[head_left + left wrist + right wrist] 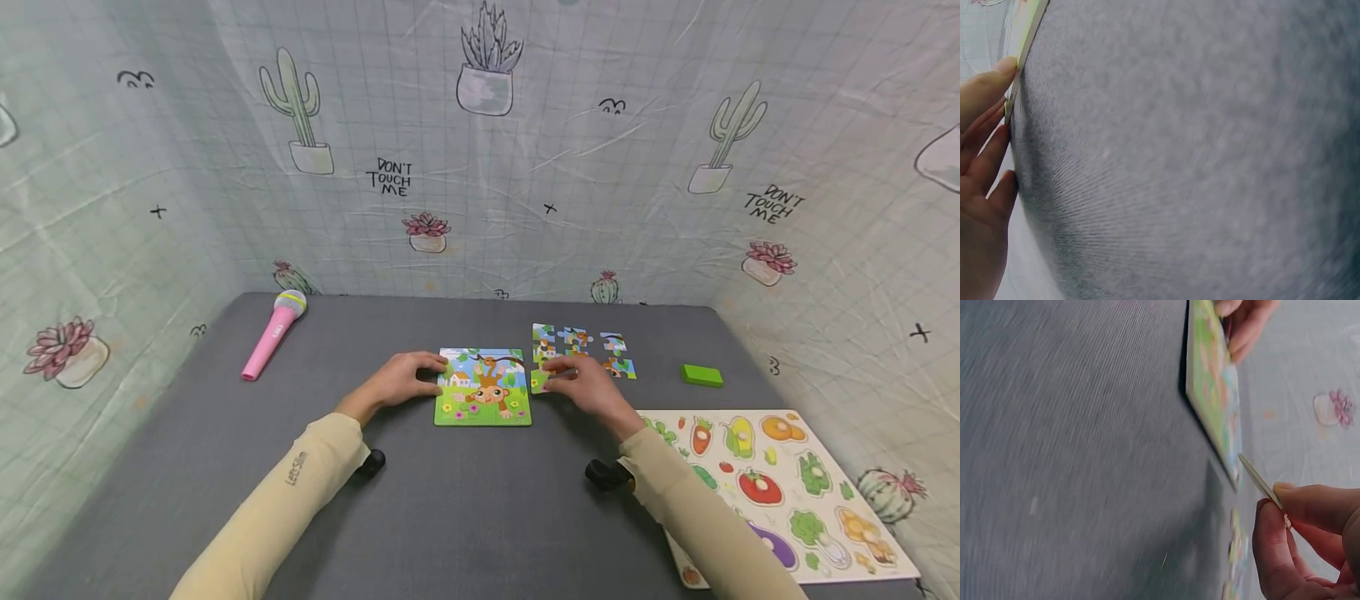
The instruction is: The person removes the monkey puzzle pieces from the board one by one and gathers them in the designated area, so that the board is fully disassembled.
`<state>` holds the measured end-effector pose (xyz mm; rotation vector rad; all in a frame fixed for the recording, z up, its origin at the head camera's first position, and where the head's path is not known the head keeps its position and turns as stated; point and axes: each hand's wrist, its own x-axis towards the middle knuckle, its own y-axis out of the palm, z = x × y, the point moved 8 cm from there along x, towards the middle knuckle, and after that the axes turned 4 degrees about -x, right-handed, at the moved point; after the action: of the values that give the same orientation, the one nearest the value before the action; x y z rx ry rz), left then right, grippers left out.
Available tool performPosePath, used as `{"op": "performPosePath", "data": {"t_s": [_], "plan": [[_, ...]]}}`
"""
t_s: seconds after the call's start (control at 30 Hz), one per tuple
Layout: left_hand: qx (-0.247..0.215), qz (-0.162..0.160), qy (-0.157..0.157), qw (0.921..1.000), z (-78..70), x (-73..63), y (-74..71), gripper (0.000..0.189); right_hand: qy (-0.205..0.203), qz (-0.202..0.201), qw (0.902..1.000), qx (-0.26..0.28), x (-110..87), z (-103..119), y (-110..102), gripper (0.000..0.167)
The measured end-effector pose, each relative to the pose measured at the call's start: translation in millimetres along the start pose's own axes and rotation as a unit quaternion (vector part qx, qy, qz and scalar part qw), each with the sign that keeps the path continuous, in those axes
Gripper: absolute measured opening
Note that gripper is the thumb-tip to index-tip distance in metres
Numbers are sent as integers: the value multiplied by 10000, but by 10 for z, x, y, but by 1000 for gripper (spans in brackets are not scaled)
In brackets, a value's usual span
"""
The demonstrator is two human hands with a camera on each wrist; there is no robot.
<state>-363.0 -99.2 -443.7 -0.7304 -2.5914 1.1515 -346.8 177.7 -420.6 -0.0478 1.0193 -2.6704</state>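
A square jigsaw puzzle [483,387] with a monkey picture lies on the grey table in front of me. My left hand [405,377] is at its left side, with thumb and fingers spread along the edge. My right hand [588,385] pinches a green puzzle piece [537,382] just beyond the board's right edge. The right wrist view shows this piece [1261,481] edge-on between thumb and fingertips, raised above the table. Several loose puzzle pieces [576,337] lie behind the right hand, partly hidden by it.
A pink toy microphone [272,333] lies at the back left. On the right are a green block [702,375] and a large vegetable picture board [806,517], which the right sleeve partly covers. Printed cloth [487,183] surrounds the table's back and sides.
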Motion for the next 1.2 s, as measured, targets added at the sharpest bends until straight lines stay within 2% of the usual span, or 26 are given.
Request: {"op": "performPosePath", "data": {"t_s": [0.2,0.4,0.6,0.83,1.03,1.2], "plan": [[-35,-75,-37,10000,6,-10,7,40,-114,34,9999,-81,-10,-113,-49,32],[-174,-127,-120,9997,9,-23,5,41,-244,148,9996,-22,2,-152,0,32],[-149,-105,-137,9997,26,-11,11,42,-150,117,9998,-8,51,-190,26,32],[-113,-95,-154,9998,40,5,13,42,-12,-22,9993,-370,76,-228,25,30],[-104,-97,-159,9998,33,-3,-5,42,-127,-3,9985,-536,86,-223,26,27],[-110,-97,-152,9998,33,0,-10,43,-288,119,9973,-660,94,-223,37,30]]}}
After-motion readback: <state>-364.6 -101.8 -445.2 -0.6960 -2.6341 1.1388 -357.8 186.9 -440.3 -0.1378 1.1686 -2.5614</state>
